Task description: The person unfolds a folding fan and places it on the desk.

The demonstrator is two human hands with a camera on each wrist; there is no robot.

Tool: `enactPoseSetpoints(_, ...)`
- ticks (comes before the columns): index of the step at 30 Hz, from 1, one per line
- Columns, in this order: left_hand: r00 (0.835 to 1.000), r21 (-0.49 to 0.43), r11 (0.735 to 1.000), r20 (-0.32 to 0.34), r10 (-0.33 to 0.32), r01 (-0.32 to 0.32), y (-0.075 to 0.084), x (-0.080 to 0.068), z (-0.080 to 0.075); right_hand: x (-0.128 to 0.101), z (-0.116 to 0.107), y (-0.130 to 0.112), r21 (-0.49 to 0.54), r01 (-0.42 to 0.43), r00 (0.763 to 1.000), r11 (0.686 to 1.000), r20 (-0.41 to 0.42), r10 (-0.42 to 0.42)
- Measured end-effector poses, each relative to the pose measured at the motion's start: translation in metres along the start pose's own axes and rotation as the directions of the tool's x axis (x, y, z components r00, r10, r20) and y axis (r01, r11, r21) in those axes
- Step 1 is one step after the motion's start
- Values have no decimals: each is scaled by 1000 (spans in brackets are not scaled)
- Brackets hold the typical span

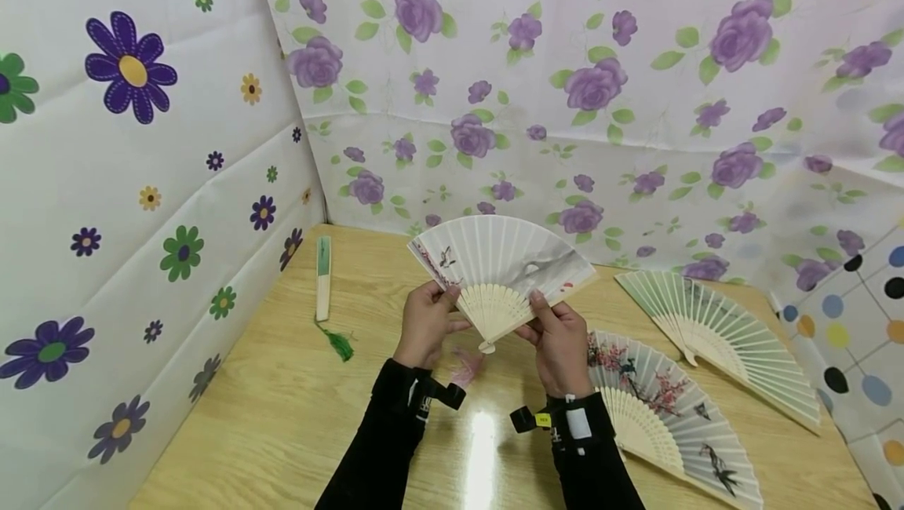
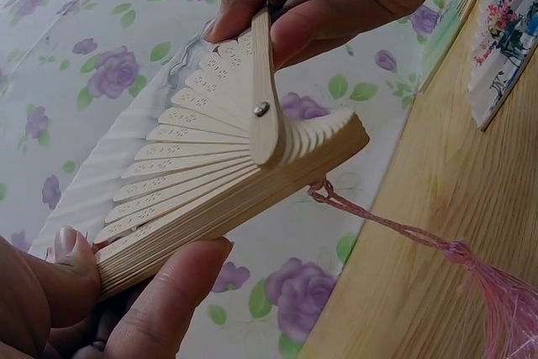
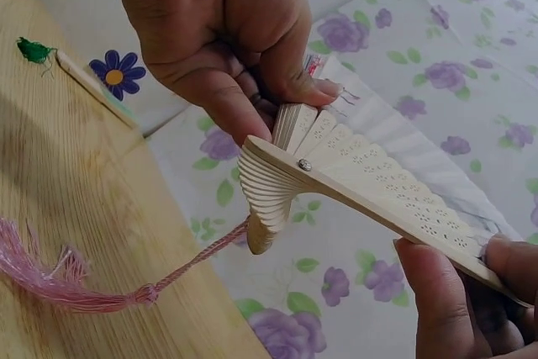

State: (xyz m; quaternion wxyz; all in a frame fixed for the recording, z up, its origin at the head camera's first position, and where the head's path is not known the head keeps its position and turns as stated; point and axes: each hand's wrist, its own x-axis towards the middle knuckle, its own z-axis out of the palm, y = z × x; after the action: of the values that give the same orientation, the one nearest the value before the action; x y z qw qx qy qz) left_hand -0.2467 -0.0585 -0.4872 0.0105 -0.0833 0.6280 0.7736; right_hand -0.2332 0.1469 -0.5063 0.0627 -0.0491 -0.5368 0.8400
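Both hands holding an open paper fan over a wooden table

The left hand (image 1: 426, 322) and right hand (image 1: 558, 341) each pinch one outer rib of the white folding fan (image 1: 501, 263), spread wide above the wooden table (image 1: 282, 400), with its pink tassel (image 1: 466, 369) hanging below. At 9 o'clock there's a closed fan (image 1: 323, 278) with a green tassel (image 1: 342, 344); around 3 o'clock a greenish open fan (image 1: 720, 329), and at 4 o'clock a blossom-painted open fan (image 1: 671, 408).

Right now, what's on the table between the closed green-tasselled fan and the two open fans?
Only the pink tassel hanging from the held fan, in the head view.
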Motion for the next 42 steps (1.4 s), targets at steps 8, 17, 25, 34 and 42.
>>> enactPoseSetpoints(8, 1000, -12, 1000, -6, 7, -7, 2, -1, 2, 0, 1, 0, 24, -11, 1000, 1000, -13, 11)
enactPoseSetpoints(17, 1000, -52, 999, -28, 9, -10, 0, 2, 1, 2, 1, 0, 60, 9, 999, 998, -52, -6)
enactPoseSetpoints(25, 999, -48, 999, -34, 21, -22, -1, 2, 2, 1, 2, 0, 75, 5, 998, 997, -70, 0)
enactPoseSetpoints(34, 996, -73, 995, -69, 58, -63, 1, 3, 5, 0, 8, 2, 82, 28, 990, 996, -142, -17)
enactPoseSetpoints(42, 995, -79, 994, -74, 64, -69, 0, 2, 5, -2, 10, 1, 89, 31, 989, 996, -148, -17)
